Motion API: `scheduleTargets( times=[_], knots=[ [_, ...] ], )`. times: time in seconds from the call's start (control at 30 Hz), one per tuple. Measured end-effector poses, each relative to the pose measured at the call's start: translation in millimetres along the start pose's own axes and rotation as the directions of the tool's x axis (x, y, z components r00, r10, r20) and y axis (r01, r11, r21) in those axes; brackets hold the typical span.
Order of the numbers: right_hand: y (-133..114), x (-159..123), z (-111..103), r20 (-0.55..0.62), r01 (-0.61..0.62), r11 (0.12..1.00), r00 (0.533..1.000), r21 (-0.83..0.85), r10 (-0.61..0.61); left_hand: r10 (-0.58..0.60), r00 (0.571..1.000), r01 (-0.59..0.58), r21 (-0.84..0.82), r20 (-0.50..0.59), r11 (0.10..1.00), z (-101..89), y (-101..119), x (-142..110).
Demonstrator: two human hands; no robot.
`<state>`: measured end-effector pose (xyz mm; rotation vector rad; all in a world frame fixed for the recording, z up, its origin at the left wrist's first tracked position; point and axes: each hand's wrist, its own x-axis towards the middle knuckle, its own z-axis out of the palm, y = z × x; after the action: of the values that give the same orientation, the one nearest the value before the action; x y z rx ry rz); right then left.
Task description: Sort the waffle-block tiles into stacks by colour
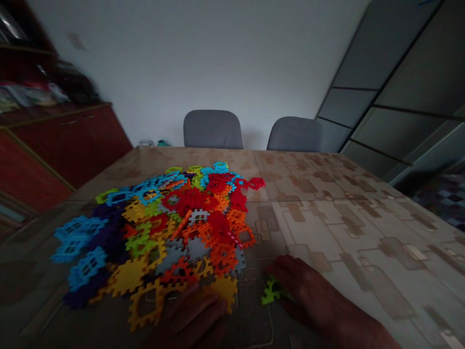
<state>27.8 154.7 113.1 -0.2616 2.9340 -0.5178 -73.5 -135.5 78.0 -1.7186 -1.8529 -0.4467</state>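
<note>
A large heap of plastic interlocking tiles with toothed edges spreads over the left half of the table, in red, orange, yellow, blue, purple, grey and lime. My right hand (301,286) is just right of the heap, low over the table. Its fingers close on a lime green interlocking tile (271,291), partly hidden under them. At the near edge of the heap my left hand (198,317) lies with its fingers stretched out, beside a yellow tile (225,290) and an orange-yellow frame tile (146,306). Its fingertips are dim and blurred.
A patterned tablecloth (327,218) covers the table. Two grey chairs (212,128) stand at the far side, against a pale wall. On the left is a reddish-brown cabinet (69,145) with items on top. Tall panelled doors (363,97) rise at the right.
</note>
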Motion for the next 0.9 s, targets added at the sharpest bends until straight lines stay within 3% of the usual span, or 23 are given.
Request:
scheduleTargets(
  times=[0.1,0.27,0.4,0.5,0.6,0.67,0.73,0.83,0.9],
  knots=[
    [12,4,-2,-0.042,0.102,0.995,0.994,-0.012,-0.103,0.028,0.996,-0.029,0.006,0.081,1.000,-7.4,-14,5],
    [34,14,-1,-0.133,0.223,0.974,0.965,-0.032,-0.226,-0.041,0.997,0.047,-0.101,0.059,0.994,4.3,-29,0],
    [42,20,-3,-0.141,0.264,0.964,0.954,-0.016,-0.264,-0.048,0.998,0.051,-0.104,0.028,0.993,9.9,-29,-2],
    [44,22,-5,-0.151,0.274,0.961,0.950,-0.025,-0.275,-0.020,0.997,0.030,-0.138,0.078,0.990,-3.0,-33,2],
    [49,21,-5,-0.200,0.297,0.954,0.933,-0.041,-0.299,-0.111,0.985,0.125,-0.102,0.133,0.987,-23.3,-57,-5],
    [51,17,-6,-0.242,0.339,0.939,0.908,-0.054,-0.342,-0.301,0.933,0.307,0.002,0.196,0.952,-36.8,-88,-20],
    [52,12,-8,-0.269,0.354,0.933,0.894,-0.061,-0.357,-0.525,0.826,0.511,0.122,0.203,0.851,-48.6,-123,-37],
    [50,7,-7,-0.293,0.290,0.956,0.912,-0.036,-0.288,-0.597,0.767,0.573,0.168,0.236,0.802,-60.1,-160,-58],
    [49,7,-5,-0.291,0.234,0.972,0.929,-0.011,-0.227,-0.601,0.752,0.576,0.171,0.271,0.799,-62.1,-168,-62]
  ],
)
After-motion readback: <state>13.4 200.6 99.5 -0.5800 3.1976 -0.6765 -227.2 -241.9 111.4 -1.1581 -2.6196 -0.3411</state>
